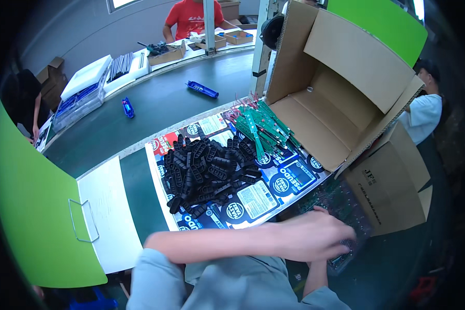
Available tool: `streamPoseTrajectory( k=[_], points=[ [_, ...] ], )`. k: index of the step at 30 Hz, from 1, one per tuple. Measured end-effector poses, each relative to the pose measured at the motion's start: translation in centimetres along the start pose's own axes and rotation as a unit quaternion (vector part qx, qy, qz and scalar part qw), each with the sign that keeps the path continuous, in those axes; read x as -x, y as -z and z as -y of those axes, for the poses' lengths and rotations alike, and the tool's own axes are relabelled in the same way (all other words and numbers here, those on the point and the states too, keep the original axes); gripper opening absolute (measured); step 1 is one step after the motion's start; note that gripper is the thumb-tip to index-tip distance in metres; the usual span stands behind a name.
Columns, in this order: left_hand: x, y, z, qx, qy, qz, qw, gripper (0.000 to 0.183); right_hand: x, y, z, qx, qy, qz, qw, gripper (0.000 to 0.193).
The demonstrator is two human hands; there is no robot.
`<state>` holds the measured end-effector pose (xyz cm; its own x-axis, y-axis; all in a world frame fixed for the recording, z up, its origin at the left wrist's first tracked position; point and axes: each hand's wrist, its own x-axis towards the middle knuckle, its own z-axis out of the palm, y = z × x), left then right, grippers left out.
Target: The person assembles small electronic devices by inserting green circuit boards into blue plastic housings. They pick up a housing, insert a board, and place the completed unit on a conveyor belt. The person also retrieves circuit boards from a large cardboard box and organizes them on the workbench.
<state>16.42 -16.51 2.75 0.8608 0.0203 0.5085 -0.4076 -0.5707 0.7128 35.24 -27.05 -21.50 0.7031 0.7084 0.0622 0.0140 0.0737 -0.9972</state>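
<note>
My left hand (320, 236) reaches across my body to the right, its forearm passing in front of me. Its fingers are curled down at the edge of a clear plastic bag or tray (364, 227) with green circuit boards in it; what they grip, if anything, is too blurred to tell. My right hand is mostly hidden behind the left; only its wrist (316, 276) shows below. Ahead of me lies a pile of black ribbed plastic pieces (206, 173) on a printed sheet (287, 178). Beside it is a heap of narrow green circuit boards (263, 129) with reddish wires.
An open cardboard box (341, 111) stands tilted at the right, another carton (392, 181) below it. Beyond runs a dark green conveyor belt (160, 88) with two blue housings (202, 89). A green panel (41, 191) with white paper (108, 206) borders the left. Other people sit around.
</note>
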Motion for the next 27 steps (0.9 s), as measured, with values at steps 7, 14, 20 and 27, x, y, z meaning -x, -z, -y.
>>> streamPoseTrajectory(
  k=[7, 14, 20, 27],
  points=[
    [12.0, 15.8, 3.1, -0.116, 0.231, -0.146, 0.955, 0.024, -2.7, -8.2, 11.3, 0.246, 0.212, 0.060, 0.944, 0.017],
    [21.2, 27.0, 13.5, -0.126, 0.323, -0.398, 0.849, 0.026, -10.6, -20.7, 16.6, 0.450, 0.456, 0.100, 0.762, 0.037],
    [21.4, 33.6, 21.8, -0.188, 0.468, -0.424, 0.753, 0.035, -12.6, -25.3, 16.1, 0.524, 0.457, 0.130, 0.707, 0.045],
    [15.4, 38.5, 29.2, -0.347, 0.598, -0.414, 0.592, 0.073, -14.4, -26.3, 17.2, 0.472, 0.463, 0.144, 0.736, 0.037]
  ],
)
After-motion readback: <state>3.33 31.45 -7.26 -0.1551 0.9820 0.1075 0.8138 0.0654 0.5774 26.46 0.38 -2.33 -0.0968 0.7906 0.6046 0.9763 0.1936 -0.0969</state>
